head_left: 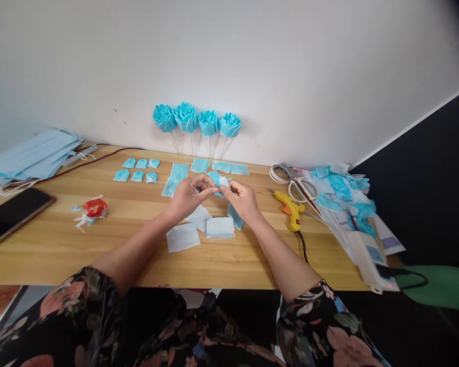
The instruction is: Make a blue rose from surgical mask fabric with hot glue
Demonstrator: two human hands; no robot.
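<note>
Between my fingertips, above the middle of the table, is a small blue-and-white piece of mask fabric (224, 181). My left hand (193, 192) pinches it from the left and my right hand (240, 196) from the right, with the fingertips almost meeting. Flat white pieces (183, 238) and another white-faced piece (220, 227) lie below my hands. Behind them are a larger blue rectangle (176, 178) and smaller blue pieces (200, 165). Several folded blue petals (136, 176) sit in two rows to the left.
Several blue fabric flowers (185, 117) on sticks lean against the wall. On the right are a yellow glue gun (290, 209), scissors (304, 188), a tape roll (278, 174), blue scraps (340, 183) and a power strip (371, 260). Leftward lie masks (38, 153), a phone (13, 214) and a red wrapper (95, 207).
</note>
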